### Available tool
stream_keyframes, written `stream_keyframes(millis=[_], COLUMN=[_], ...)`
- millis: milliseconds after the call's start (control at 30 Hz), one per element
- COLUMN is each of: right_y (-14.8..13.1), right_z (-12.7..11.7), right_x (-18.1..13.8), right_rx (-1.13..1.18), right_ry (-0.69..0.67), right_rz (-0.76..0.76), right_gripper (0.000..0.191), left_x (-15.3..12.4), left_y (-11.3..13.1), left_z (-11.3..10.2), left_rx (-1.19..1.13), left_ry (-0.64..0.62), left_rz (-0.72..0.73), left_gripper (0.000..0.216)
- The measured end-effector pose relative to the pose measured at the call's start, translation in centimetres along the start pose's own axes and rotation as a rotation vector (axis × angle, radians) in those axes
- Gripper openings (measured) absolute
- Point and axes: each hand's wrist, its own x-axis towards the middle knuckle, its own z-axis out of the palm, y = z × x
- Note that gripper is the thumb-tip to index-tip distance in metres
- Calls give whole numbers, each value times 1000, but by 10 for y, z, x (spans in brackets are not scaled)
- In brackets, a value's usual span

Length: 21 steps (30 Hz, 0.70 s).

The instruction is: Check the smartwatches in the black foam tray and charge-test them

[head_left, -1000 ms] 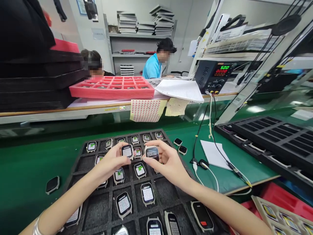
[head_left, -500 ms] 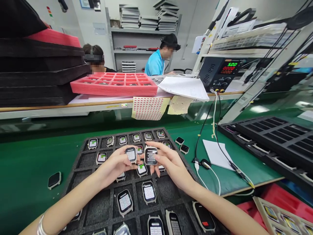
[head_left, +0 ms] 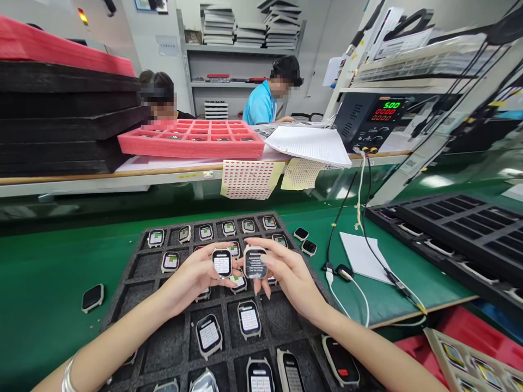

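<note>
My left hand [head_left: 192, 279] pinches a smartwatch body [head_left: 222, 263] with a lit grid screen between thumb and fingertips. My right hand [head_left: 288, 277] grips a second smartwatch body [head_left: 255, 263], its screen showing lines of text. The two watches sit close together, apart from each other, above a black foam tray [head_left: 163, 337]. Several more watch bodies with lit screens lie in the tray's square pockets, and my hands hide some of them. A few dark watch bodies lie loose on the green mat [head_left: 61, 261], such as one [head_left: 92, 298] left of the tray.
A black slotted tray [head_left: 461, 234] stands at right, beside a white paper sheet [head_left: 362, 257] and black and white cables [head_left: 347, 234]. Ahead are a bench power supply [head_left: 378, 117], a red foam tray [head_left: 190, 140], stacked black foam trays [head_left: 61, 109] and two co-workers [head_left: 261, 103].
My hands have drawn closer together, and the right-hand watch has turned its screen toward me. The view has shifted slightly.
</note>
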Motion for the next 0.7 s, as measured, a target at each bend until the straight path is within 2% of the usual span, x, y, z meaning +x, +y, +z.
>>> stream_keyframes(millis=[233, 433, 600, 700], right_y=[-2, -5, -1, 0], right_z=[1, 2, -2, -2], right_x=[-1, -1, -4, -5], right_rx=[-45, -87, 13, 20], right_ry=[42, 84, -3, -6], right_rz=[35, 31, -5, -11], right_gripper=[36, 27, 31, 34], left_x=[0, 1, 0, 0], left_y=[-1, -5, -6, -6], left_z=[3, 5, 6, 4], left_rx=[39, 91, 221, 242], left_ry=[31, 21, 64, 59], left_rz=[30, 92, 157, 180], left_gripper=[59, 54, 58, 56])
